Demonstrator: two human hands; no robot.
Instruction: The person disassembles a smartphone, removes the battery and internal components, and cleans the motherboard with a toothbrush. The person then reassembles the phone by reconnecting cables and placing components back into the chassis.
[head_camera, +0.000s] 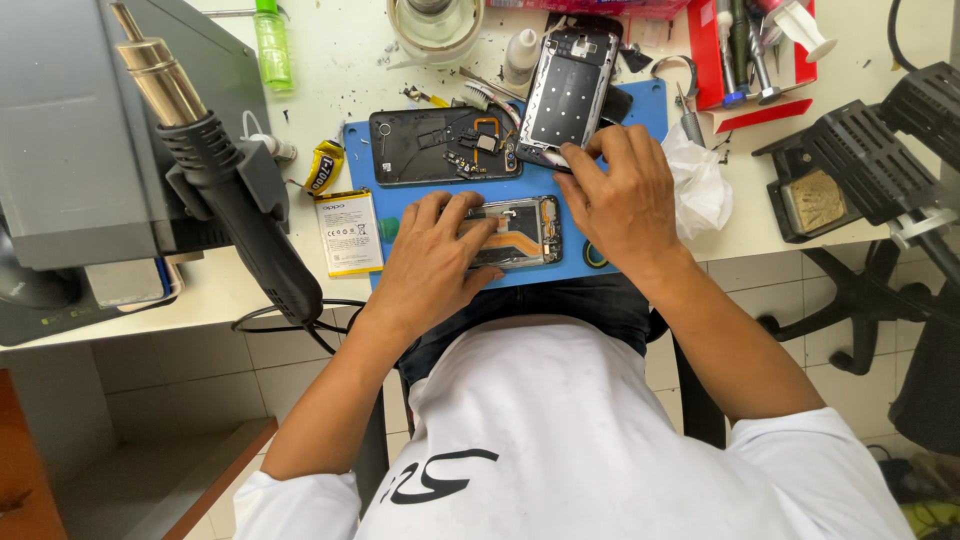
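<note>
Opened phone (520, 232): lies flat on the blue work mat (640, 105), at about 6 o'clock on the mat, back cover off and inner parts showing.
Left hand (435, 255): rests over the left half of the opened phone, fingers spread flat and pressing it down; a loose grip, nothing clasped.
Right hand (622, 195): at 3 o'clock from the opened phone, fingertips pinched narrow on the lower edge of a phone frame (567, 90).
Phone frame: tilted, at 1 o'clock on the mat, its upper end overhanging the mat's far edge.
Dark phone body (425, 150): at 11 o'clock on the mat, just beyond the left hand, small parts on its surface.
Battery (349, 232): white, off the mat at 9 o'clock, near the left wrist.
Hot-air gun (215, 165): in its holder at 9 o'clock, well apart from both hands.
White tissue (700, 185): crumpled at 3 o'clock, just beside the right hand.
Red tool tray (750, 55): at 1 o'clock, holding screwdrivers.
Green bottle (272, 45): at 11 o'clock, upright.
Tape roll (435, 30): at 12 o'clock.
</note>
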